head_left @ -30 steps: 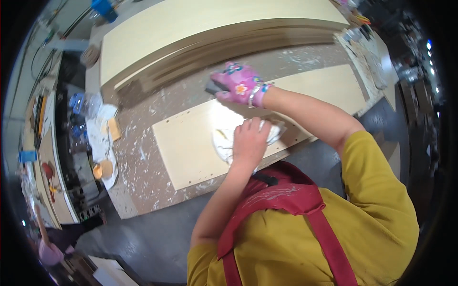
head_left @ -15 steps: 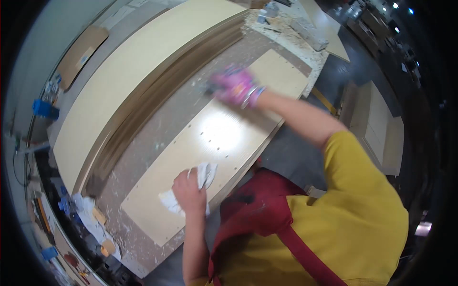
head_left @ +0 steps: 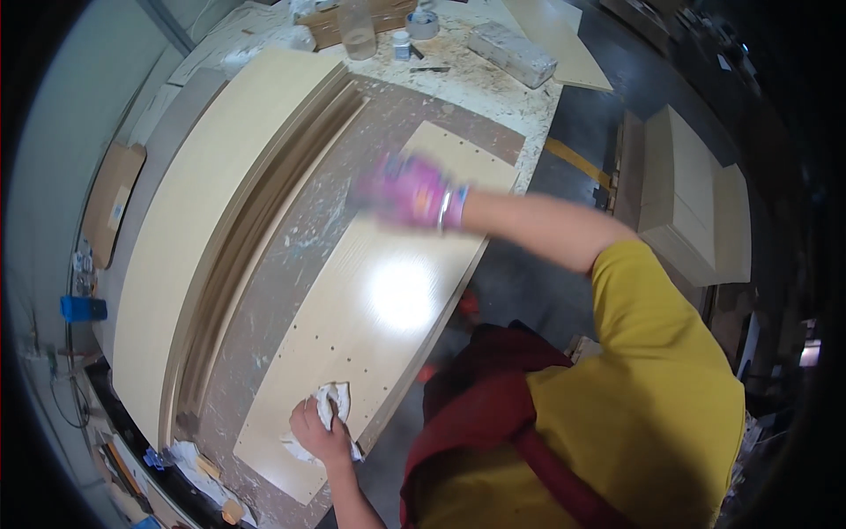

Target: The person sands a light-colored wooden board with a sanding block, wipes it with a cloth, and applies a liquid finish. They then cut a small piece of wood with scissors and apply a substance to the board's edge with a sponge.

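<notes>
A long pale wood panel [head_left: 352, 304] with rows of small holes lies slantwise on the worn workbench [head_left: 300, 242]. My bare left hand [head_left: 319, 434] rests near the panel's near end, its fingers closed on a crumpled white cloth [head_left: 333, 401] that touches the surface. Over the left long edge of the panel, toward its far end, is my right hand [head_left: 410, 191] in a pink glove. Motion smears its fingers, and I cannot make out whether it holds anything.
To the left stands a stack of pale curved-looking panels [head_left: 203, 194]. On the far bench are a clear bottle [head_left: 357, 35], a roll of tape [head_left: 422, 25], a small white jar [head_left: 402, 46] and a dusty block [head_left: 513, 53]. More stacked boards [head_left: 674, 194] stand at right.
The view has shifted, so the bench's far end shows more fully. My left hand keeps the cloth on the near part of the panel. My right hand is blurred in both frames.
</notes>
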### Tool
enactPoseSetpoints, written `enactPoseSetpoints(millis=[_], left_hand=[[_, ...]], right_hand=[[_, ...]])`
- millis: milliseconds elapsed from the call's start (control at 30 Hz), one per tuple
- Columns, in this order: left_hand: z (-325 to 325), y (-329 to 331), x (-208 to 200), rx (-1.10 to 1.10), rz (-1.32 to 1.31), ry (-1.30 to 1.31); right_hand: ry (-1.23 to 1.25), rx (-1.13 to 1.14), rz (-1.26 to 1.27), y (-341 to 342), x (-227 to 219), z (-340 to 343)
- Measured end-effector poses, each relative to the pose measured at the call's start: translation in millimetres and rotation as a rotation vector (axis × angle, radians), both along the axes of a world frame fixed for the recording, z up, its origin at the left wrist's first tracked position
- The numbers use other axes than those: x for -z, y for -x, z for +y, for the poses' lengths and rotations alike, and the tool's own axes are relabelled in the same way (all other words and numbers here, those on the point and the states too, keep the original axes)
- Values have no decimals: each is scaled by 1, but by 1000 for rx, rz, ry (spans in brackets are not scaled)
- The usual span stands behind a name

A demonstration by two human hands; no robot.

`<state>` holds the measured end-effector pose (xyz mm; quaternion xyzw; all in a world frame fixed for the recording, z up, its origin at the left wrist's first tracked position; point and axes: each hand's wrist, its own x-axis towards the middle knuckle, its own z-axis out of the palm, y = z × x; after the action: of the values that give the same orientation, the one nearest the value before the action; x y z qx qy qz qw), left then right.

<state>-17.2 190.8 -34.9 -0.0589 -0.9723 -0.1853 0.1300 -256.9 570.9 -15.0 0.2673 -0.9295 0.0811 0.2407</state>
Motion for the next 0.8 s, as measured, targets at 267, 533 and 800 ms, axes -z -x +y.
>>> enactPoseSetpoints(millis=[267, 533, 800], left_hand=[[-9, 3, -17, -253, -105, -281], [-62, -6, 1, -852, -185, -493], [288, 173, -1, 544, -74, -11]], right_hand=[[53, 705, -390, 37, -27, 208], [1131, 503, -486, -82, 4, 208], [1511, 431, -395, -74, 16, 205]])
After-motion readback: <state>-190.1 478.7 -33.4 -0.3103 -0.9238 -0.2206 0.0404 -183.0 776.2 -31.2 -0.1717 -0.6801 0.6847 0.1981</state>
